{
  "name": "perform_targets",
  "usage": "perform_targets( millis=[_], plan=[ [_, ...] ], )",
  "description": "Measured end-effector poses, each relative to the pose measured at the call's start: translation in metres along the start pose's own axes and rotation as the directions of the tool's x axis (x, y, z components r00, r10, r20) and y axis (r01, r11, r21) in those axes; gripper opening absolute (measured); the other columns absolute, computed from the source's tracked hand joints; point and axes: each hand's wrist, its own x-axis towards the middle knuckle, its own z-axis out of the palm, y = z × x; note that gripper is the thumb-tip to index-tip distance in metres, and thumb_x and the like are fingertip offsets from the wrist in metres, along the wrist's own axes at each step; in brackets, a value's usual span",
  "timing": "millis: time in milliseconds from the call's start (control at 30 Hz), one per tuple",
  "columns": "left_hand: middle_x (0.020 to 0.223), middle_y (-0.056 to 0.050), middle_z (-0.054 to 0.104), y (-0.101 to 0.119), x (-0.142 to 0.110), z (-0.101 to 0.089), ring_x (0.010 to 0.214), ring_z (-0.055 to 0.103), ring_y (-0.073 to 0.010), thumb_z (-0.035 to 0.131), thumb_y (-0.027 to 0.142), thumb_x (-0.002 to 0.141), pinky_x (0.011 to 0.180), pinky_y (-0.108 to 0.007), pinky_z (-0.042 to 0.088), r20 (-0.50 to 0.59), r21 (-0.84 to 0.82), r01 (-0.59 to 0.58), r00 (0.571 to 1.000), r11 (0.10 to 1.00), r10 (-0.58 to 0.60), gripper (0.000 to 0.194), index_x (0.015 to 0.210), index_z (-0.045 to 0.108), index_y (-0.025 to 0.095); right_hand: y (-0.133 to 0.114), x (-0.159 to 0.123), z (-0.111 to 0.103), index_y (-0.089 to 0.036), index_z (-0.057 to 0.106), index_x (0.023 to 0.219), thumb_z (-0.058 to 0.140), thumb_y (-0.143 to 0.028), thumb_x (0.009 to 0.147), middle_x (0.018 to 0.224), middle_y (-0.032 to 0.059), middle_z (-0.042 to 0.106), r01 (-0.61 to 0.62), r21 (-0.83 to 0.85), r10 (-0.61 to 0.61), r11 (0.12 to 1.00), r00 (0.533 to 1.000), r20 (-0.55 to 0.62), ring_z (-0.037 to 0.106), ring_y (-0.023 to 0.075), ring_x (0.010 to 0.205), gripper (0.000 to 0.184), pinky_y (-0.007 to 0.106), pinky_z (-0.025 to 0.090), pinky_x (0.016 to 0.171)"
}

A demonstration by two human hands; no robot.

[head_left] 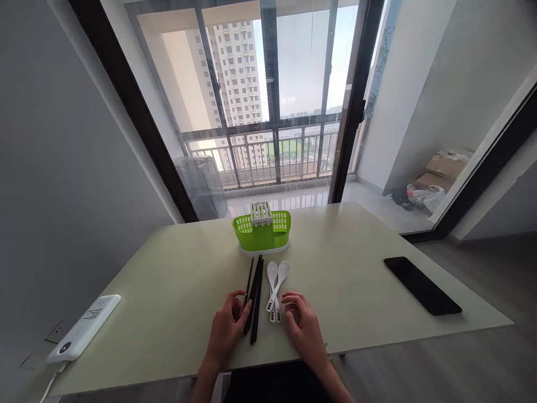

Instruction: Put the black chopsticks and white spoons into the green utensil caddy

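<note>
My left hand (226, 324) rests at the near side of the table with thumb and fingers closed around one black chopstick (250, 274). That chopstick leans slightly away from a bunch of several black chopsticks (257, 302) lying just right of the hand. Beside them, white spoons (274, 288) lie crossed, bowls pointing away from me and dark print on their handles. My right hand (302, 324) is just right of the spoon handles, fingers curved and apart from the thumb, holding nothing. Beyond the utensils stands a green utensil basket (262, 238) with a white slatted part and white base.
The pale table (335, 268) carries a black phone (422, 285) on the right and a white device (86, 327) with a cable at the left edge. A glass door and windows stand behind the table. Cardboard boxes (444, 170) and bags sit beyond, at right.
</note>
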Motion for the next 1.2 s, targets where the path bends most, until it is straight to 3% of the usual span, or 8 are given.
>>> perform_targets(
  millis=[267,467,1200],
  plan=[
    [0.066,0.005,0.054,0.003,-0.0027,0.0019,0.058,0.056,-0.0164,0.048,0.051,0.094,0.061,-0.027,0.044,0.012,0.073,-0.009,1.0,0.997,0.008,0.035,0.116,0.058,0.026,-0.0034,-0.0001,-0.0041,-0.024,0.066,0.097,0.048,-0.024,0.094,0.115,0.0093,0.069,-0.01,-0.034,0.01,0.999,1.0,0.017,0.068,0.0229,0.102,0.018,0.034,0.055,0.089],
    [0.065,0.005,0.053,0.0027,-0.0059,0.0013,0.058,0.057,-0.0172,0.046,0.052,0.095,0.061,-0.027,0.044,0.019,0.1,-0.031,0.999,0.995,0.03,0.035,0.116,0.058,0.026,-0.0024,-0.0008,-0.0029,-0.024,0.068,0.097,0.049,-0.022,0.092,0.112,0.0081,0.071,0.01,-0.017,-0.01,1.0,1.0,-0.012,0.069,0.0222,0.099,0.019,0.033,0.055,0.087],
    [0.071,0.004,0.057,-0.0032,-0.0093,0.0033,0.066,0.062,-0.0174,0.045,0.048,0.098,0.065,-0.026,0.045,-0.002,0.158,-0.07,0.997,0.985,0.071,0.031,0.115,0.058,0.026,0.0021,-0.0027,-0.0002,-0.023,0.066,0.094,0.049,-0.025,0.095,0.11,0.0066,0.07,-0.008,-0.008,0.008,1.0,0.998,0.064,0.068,0.0213,0.097,0.017,0.03,0.051,0.089]
  ],
)
